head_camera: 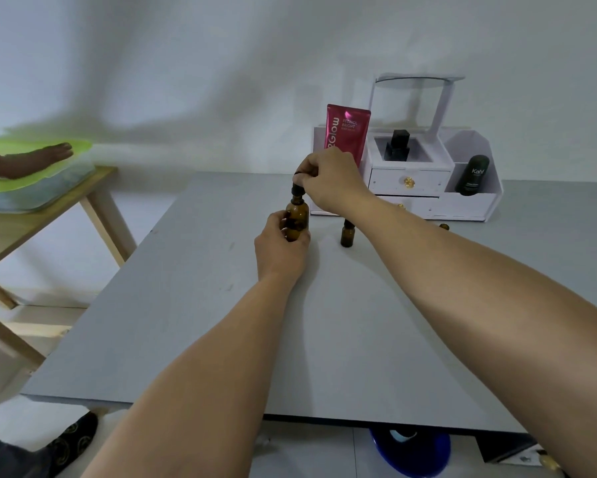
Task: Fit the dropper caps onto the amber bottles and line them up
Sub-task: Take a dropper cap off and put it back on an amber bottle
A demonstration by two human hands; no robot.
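My left hand (280, 248) grips a large amber bottle (297, 215) standing on the grey table (193, 305), fingers wrapped round its lower body. My right hand (328, 179) pinches a black dropper cap (297, 188) directly on top of the bottle's neck. A smaller amber bottle (347, 234) with a black cap stands upright just to the right, untouched. The top of another amber bottle (444, 227) peeks out behind my right forearm; the rest of it is hidden.
A white organiser (428, 188) with drawers stands at the back right, holding a pink tube (347, 132), a black bottle (397, 144) and a dark green stick (471, 175). A wooden side table (48, 208) at left carries a green-lidded box, with another person's hand (31, 162) on it.
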